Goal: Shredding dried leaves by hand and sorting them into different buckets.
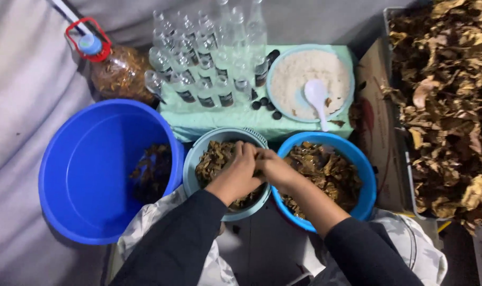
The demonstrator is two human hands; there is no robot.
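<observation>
My left hand (238, 170) and my right hand (274, 167) meet over the pale blue-grey bowl (190, 164), fingers closed together on a clump of wet brown leaves (214, 159) from that bowl. Just to the right stands a bright blue bowl (365, 169) holding more brown leaves (326, 169). Both forearms wear dark sleeves. What lies between the fingers is mostly hidden.
A large blue bucket (87, 169) at left holds a few leaves. Behind are several clear small bottles (209, 58), a bowl of white powder (310, 79) with a white spoon (318, 98), a big jug (119, 69), and a bin of dry leaves (447, 106) at right.
</observation>
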